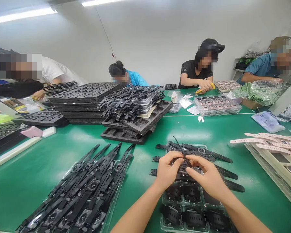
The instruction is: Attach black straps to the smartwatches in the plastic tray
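Both my hands meet over a clear plastic tray [161,210] of black watches, right of the middle. My left hand [169,168] has its thumb and fingers pinched on a black watch strap [178,143], which sticks up between the hands. My right hand [203,173] pinches the same watch strap from the other side. Black watches with straps laid open [214,155] lie under and behind the hands. Nearer me, watches with closed straps [194,218] sit in the tray's compartments. The part between my fingertips is small and partly hidden.
Another tray of black watches [92,186] lies at the left. Black foam trays [84,110] are stacked behind, some topped with watches [131,100]. Pink-strapped watches [276,142] lie on trays at the right. Several people work around the green table [140,171].
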Demonstrator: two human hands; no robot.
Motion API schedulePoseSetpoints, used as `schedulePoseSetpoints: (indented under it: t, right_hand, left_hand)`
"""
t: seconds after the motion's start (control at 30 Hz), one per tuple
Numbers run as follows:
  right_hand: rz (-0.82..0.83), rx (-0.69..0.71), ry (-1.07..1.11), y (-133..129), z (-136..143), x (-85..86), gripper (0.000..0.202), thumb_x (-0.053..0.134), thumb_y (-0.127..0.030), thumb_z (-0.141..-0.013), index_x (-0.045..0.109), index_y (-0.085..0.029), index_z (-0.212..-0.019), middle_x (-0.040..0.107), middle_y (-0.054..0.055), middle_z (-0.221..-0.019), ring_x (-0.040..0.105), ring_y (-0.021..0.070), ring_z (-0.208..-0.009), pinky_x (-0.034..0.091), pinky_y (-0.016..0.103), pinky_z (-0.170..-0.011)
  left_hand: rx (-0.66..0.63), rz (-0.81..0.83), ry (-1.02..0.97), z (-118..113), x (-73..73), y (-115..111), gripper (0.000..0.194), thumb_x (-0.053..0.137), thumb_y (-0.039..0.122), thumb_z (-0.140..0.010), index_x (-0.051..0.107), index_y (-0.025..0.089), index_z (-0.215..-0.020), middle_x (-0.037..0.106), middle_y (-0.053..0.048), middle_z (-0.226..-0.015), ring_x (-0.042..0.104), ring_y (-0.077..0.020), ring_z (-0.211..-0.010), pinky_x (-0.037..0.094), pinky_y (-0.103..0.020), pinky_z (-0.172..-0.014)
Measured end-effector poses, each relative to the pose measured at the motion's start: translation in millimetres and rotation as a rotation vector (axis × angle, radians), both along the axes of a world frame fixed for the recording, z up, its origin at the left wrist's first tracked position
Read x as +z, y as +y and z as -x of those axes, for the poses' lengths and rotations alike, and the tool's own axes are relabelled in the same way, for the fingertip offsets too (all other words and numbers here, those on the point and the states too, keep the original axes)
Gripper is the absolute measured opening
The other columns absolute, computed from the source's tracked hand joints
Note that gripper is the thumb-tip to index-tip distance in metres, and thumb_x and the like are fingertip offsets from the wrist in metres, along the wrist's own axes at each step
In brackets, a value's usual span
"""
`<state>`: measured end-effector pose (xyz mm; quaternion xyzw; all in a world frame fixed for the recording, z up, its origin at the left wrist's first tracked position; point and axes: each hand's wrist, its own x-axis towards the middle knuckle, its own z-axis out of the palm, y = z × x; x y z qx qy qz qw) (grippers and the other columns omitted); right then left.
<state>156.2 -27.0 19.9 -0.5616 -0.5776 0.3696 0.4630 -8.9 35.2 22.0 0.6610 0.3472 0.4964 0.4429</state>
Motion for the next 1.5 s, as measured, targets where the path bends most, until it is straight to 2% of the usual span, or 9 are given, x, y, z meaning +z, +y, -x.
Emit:
schedulePoseSetpoints:
  t: [0.2,0.3,0.4,0.5,0.67,0.8,0.97,1.1,1.5]
  right_hand:
    - [-0.021,0.099,-0.074,-4,-4,5.5,0.053,0.060,-0.026,-0.089,0.049,-0.032,-0.140,0.058,-0.002,-0.092,0.058,0.0200,-0.088,0.049,0.036,-0.087]
    - [0.005,0.110,-0.071,-5,-4,8.2,0.045,0.065,-0.034,-0.090,0.055,-0.031,-0.134,0.061,-0.001,-0.092,0.058,0.0208,-0.086,0.050,0.035,-0.081]
    - [-0.039,0.108,0.065,-3,-2,5.9,0.029,0.063,-0.039,-0.094,0.065,-0.028,-0.121,0.067,0.003,-0.103,0.062,0.0226,-0.098,0.050,0.036,-0.089]
    - [-0.080,0.044,0.272,1,-2,-0.9,0.023,0.065,-0.042,-0.093,0.068,-0.026,-0.109,0.071,0.004,-0.104,0.066,0.0210,-0.093,0.053,0.034,-0.086]
    - [-0.058,-0.067,0.448,7,-3,-8.3,0.029,0.074,-0.047,-0.086,0.067,-0.024,-0.103,0.071,0.004,-0.098,0.067,0.0166,-0.075,0.057,0.030,-0.074]
    - [-0.063,-0.053,0.411,8,-4,-8.7,0.027,0.072,-0.045,-0.089,0.066,-0.025,-0.106,0.069,0.004,-0.101,0.065,0.0153,-0.074,0.057,0.029,-0.071]
    - [-0.219,-0.010,0.249,5,-11,-11.0,0.049,0.064,-0.036,-0.097,0.048,-0.037,-0.143,0.063,0.005,-0.113,0.061,0.0150,-0.072,0.056,0.031,-0.066]
    - [-0.299,-0.008,0.068,5,-17,-11.7,0.020,0.059,-0.032,-0.099,0.072,-0.031,-0.115,0.061,0.003,-0.095,0.059,0.0140,-0.065,0.053,0.029,-0.060]
    - [-0.311,-0.074,0.135,5,-13,-8.4,0.017,0.050,-0.032,-0.103,0.066,-0.026,-0.103,0.055,0.002,-0.094,0.064,0.0164,-0.065,0.055,0.034,-0.063]
  left_hand:
    - [-0.062,0.079,-0.065,-4,0.1,-5,0.005,0.067,0.020,-0.082,0.070,0.018,-0.080,0.073,-0.005,-0.085,0.068,-0.0194,-0.083,0.055,-0.030,-0.079]
    - [-0.255,0.062,0.020,-2,3.6,-6,0.006,0.068,0.020,-0.082,0.071,0.017,-0.078,0.071,-0.006,-0.086,0.067,-0.0200,-0.084,0.054,-0.031,-0.080]
    - [-0.327,0.150,-0.034,1,6.2,-3,0.012,0.074,0.024,-0.080,0.070,0.017,-0.089,0.069,-0.008,-0.098,0.066,-0.0214,-0.092,0.054,-0.032,-0.082]
    - [-0.302,0.216,-0.071,3,7.1,2,0.033,0.079,0.022,-0.076,0.067,0.018,-0.106,0.066,-0.008,-0.111,0.063,-0.0216,-0.100,0.053,-0.032,-0.088]
    - [-0.318,0.273,0.113,4,7.1,6,0.023,0.071,0.024,-0.083,0.074,0.019,-0.105,0.073,-0.007,-0.105,0.066,-0.0209,-0.095,0.052,-0.031,-0.086]
    - [-0.184,0.252,0.166,6,7.5,9,0.024,0.073,0.027,-0.082,0.076,0.019,-0.105,0.075,-0.006,-0.099,0.067,-0.0210,-0.091,0.052,-0.031,-0.081]
    - [-0.212,0.159,0.311,9,13.3,8,0.023,0.076,0.031,-0.081,0.078,0.024,-0.103,0.074,-0.003,-0.097,0.066,-0.0201,-0.089,0.050,-0.030,-0.082]
    - [-0.227,0.151,0.299,8,14.5,7,0.022,0.077,0.026,-0.079,0.079,0.024,-0.101,0.074,-0.002,-0.091,0.065,-0.0194,-0.087,0.050,-0.028,-0.079]
    - [-0.147,0.175,0.251,7,12.9,4,0.025,0.076,0.028,-0.080,0.078,0.022,-0.103,0.075,-0.004,-0.096,0.065,-0.0187,-0.086,0.050,-0.028,-0.079]
